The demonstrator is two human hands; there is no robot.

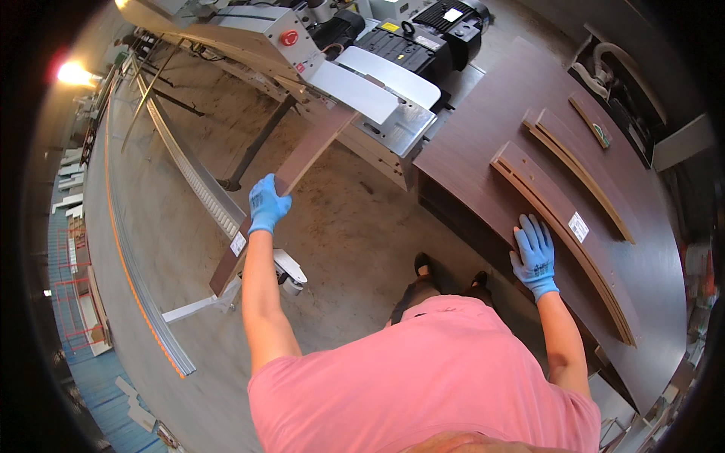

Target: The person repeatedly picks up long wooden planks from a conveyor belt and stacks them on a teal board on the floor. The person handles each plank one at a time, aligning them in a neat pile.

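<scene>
My left hand (268,205), in a blue glove, is closed around a long, narrow brown board (310,151). The board slants from the metal plate of the machine (361,94) past my hand, and its near part, with a white label, lies by the roller stand. My right hand (535,257), also gloved in blue, lies flat with fingers stretched on the dark brown panel table (483,143). Just beyond its fingertips is a stack of narrow brown boards (563,223) bearing a white label.
Farther back on the panel table lie another narrow board (585,177) and a short strip (589,122). A red button (289,38) sits on the machine housing. A roller conveyor (189,155) runs off to the far left, beside a long rail with an orange edge (128,264).
</scene>
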